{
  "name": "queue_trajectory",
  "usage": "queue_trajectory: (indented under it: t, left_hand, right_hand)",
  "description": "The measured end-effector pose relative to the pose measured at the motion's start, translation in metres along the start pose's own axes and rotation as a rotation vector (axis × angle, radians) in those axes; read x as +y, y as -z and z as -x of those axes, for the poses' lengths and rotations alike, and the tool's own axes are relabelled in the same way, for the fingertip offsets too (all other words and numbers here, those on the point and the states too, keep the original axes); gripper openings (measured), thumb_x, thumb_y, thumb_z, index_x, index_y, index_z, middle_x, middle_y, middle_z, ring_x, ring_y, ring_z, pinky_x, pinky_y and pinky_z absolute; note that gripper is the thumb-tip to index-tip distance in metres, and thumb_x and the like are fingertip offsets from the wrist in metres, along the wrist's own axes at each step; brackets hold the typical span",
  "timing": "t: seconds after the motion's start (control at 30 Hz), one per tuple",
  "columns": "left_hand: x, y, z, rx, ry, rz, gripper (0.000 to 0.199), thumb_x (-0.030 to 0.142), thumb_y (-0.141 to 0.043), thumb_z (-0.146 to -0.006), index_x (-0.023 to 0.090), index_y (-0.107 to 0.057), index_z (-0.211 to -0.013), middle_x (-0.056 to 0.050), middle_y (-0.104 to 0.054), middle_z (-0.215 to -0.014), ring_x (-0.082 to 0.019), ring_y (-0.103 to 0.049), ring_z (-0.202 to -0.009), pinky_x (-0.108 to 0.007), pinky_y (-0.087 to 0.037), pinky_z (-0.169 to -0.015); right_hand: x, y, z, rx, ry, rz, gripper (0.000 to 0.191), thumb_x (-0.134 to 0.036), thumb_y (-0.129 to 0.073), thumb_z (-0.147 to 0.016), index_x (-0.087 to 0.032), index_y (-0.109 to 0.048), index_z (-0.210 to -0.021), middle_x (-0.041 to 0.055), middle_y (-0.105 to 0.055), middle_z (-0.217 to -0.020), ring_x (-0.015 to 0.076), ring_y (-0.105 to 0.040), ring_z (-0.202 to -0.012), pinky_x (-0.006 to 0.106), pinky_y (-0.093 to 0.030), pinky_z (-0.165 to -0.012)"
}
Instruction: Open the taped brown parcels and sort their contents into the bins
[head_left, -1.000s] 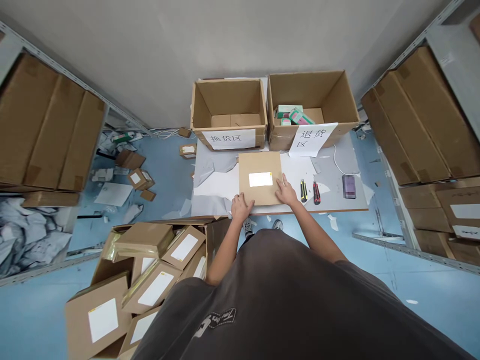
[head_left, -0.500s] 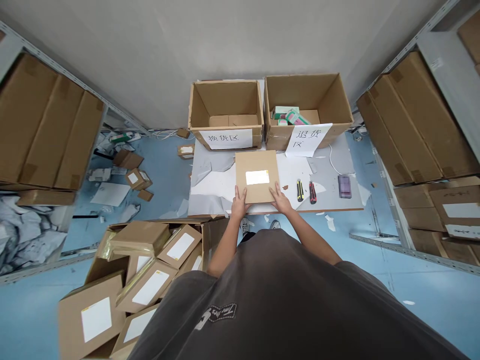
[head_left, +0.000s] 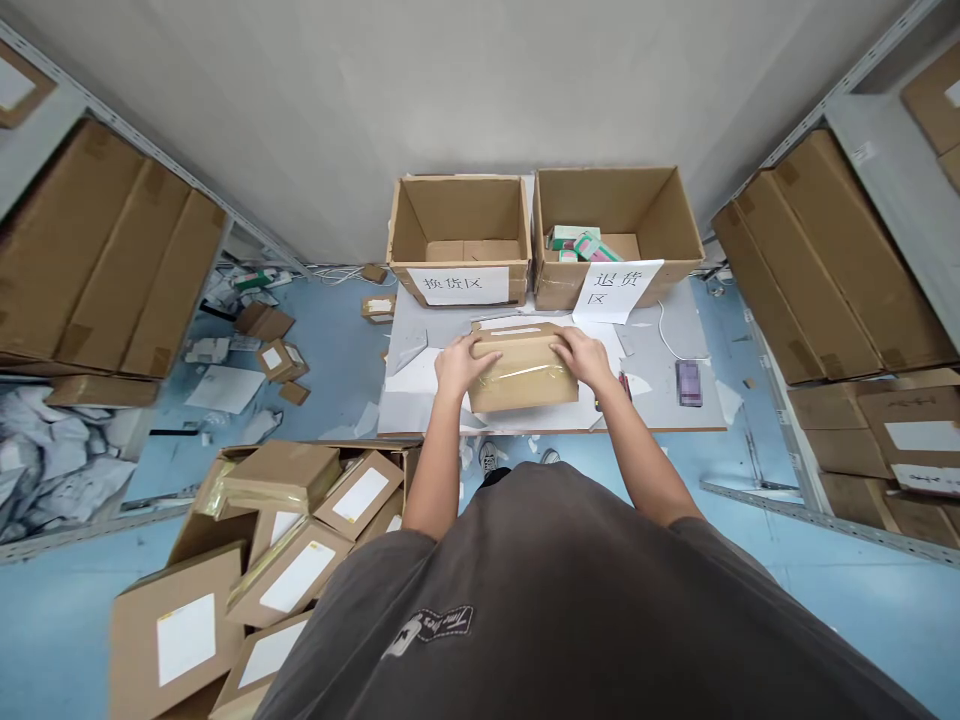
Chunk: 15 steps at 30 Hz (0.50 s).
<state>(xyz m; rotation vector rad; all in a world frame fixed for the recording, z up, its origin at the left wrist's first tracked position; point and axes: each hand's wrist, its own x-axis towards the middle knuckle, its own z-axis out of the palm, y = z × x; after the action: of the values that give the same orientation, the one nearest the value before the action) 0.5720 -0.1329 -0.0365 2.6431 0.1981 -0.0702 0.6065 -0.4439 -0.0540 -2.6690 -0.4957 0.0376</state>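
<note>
So, nearest me there's a big open brown cardboard carton (head_left: 196,527) holding taped brown parcels (head_left: 281,468), the visible ones looking sealed. At the grey table (head_left: 409,318), my left hand (head_left: 456,368) and right hand (head_left: 586,358) grip a tilted brown cardboard box (head_left: 525,388) by its sides, clear tape seemingly uncut, so I'd say unopened. Farther back, green-and-pink product boxes (head_left: 594,247) sit in the paper-labelled brown carton (head_left: 555,290).

Even, moderately bright light, its source out of frame, leaves the grey wall (head_left: 465,90) softly shaded. The blue floor (head_left: 765,590) looks paler toward the bottom (almost washed out there). Wide-angle distortion stretches the side shelves; clear tape (head_left: 525,373) catches thin glare.
</note>
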Motion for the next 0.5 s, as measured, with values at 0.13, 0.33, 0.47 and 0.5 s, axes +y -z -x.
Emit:
queue_trajectory:
  t: [0.13, 0.33, 0.47, 0.5]
  left_hand:
    - [0.012, -0.010, -0.028, 0.074, 0.091, 0.082, 0.064, 0.066, -0.066, -0.102, 0.028, -0.067, -0.153, -0.012, -0.071, -0.148, -0.036, -0.067, -0.136, -0.044, -0.051, -0.117]
    - [-0.006, -0.030, -0.031, 0.084, -0.005, 0.268, 0.081, 0.061, -0.061, -0.106, 0.030, -0.035, -0.176, -0.010, -0.028, -0.184, -0.036, -0.039, -0.164, -0.047, -0.042, -0.129]
    - [-0.019, -0.042, -0.010, -0.057, -0.097, 0.205, 0.104, 0.060, -0.089, -0.085, 0.036, -0.041, -0.174, -0.006, -0.003, -0.189, -0.044, -0.039, -0.163, -0.050, -0.047, -0.126]
    - [-0.020, -0.045, -0.008, -0.055, -0.101, 0.191, 0.107, 0.057, -0.092, -0.083, 0.036, -0.040, -0.174, -0.006, 0.001, -0.189, -0.045, -0.038, -0.164, -0.050, -0.048, -0.125]
  right_hand:
    - [0.005, -0.004, -0.038, 0.071, -0.093, -0.069, 0.050, -0.044, -0.047, -0.112, -0.023, -0.064, -0.154, 0.0156, -0.063, -0.157, 0.0364, -0.066, -0.134, 0.053, -0.057, -0.111]
    - [0.020, -0.025, -0.036, 0.085, -0.050, -0.189, 0.072, -0.055, -0.056, -0.107, -0.024, -0.046, -0.171, 0.0101, -0.018, -0.186, 0.0378, -0.036, -0.165, 0.056, -0.044, -0.128]
    - [0.028, -0.031, -0.010, -0.047, -0.036, -0.177, 0.096, -0.055, -0.075, -0.096, -0.032, -0.032, -0.179, 0.0066, 0.002, -0.189, 0.0432, -0.043, -0.161, 0.057, -0.053, -0.119]
    - [0.029, -0.032, -0.007, -0.066, -0.038, -0.171, 0.101, -0.052, -0.078, -0.094, -0.033, -0.028, -0.180, 0.0066, 0.006, -0.189, 0.0439, -0.046, -0.159, 0.057, -0.056, -0.115]
